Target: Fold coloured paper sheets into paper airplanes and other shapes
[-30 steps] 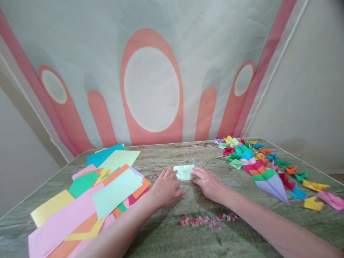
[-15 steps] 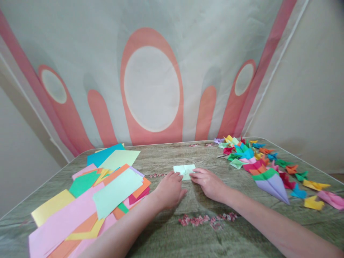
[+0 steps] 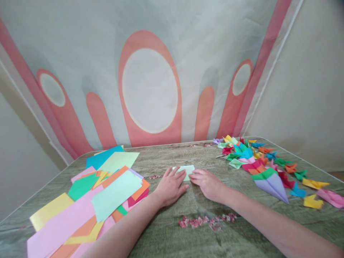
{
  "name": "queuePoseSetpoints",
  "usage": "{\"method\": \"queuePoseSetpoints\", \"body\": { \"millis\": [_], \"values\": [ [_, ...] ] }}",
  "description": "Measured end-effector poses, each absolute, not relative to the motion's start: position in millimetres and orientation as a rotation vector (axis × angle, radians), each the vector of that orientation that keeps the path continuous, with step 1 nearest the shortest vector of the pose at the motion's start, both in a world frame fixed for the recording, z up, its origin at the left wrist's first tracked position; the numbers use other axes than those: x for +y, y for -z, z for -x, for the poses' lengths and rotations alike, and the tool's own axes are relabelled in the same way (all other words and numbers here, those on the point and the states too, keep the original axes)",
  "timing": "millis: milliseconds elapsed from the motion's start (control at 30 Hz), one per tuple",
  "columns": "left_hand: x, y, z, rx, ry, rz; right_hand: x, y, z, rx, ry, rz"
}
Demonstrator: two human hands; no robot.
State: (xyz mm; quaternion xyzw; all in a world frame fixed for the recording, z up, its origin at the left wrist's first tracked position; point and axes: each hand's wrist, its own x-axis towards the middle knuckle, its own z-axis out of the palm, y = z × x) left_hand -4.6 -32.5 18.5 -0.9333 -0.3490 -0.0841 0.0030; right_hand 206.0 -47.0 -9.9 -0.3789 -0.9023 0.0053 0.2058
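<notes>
A small folded sheet of pale green paper (image 3: 190,170) lies on the wood-patterned table between my hands. My left hand (image 3: 171,186) rests with its fingers stretched out and slightly apart over the paper's left part, hiding that side. At the right edge, my right hand (image 3: 208,184) holds the paper with its fingers bent and close together; the thumb is hidden.
Loose coloured paper sheets (image 3: 60,224) are spread in a pile on the left. To the right sit many small folded paper figures (image 3: 245,154) and a purple-and-green paper plane (image 3: 271,185). A printed cloth (image 3: 150,89) hangs behind the table (image 3: 161,236).
My left hand has shifted onto the paper, its fingers now flatter and covering more of the left side. The right hand stays at the right edge. The view has tilted slightly.
</notes>
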Motion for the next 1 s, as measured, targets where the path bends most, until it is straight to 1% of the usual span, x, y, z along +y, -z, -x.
{"method": "queuePoseSetpoints", "body": {
  "millis": [100, 267, 533, 600, 833, 1000],
  "values": [
    [-30, -16, 4, -1.1, 0.186, 2.942, -48, 9, -205, -2.518, -0.016, 1.064],
    [-29, -14, 6, -1.078, 0.18, 2.973, -48, 8, -204, -2.538, 0.029, 1.079],
    [-26, -15, 11, -0.998, 0.405, 3.021, -57, 3, -200, -2.543, 0.13, 0.908],
    [-26, -17, 10, -0.972, 0.407, 3.005, -60, 3, -198, -2.515, 0.137, 0.881],
    [-31, -24, 6, -0.788, 0.027, 2.919, -59, 9, -197, -2.48, 0.098, 0.828],
    [-35, -25, 4, -0.761, -0.035, 2.855, -59, 11, -197, -2.456, 0.035, 0.854]
  ]
}}
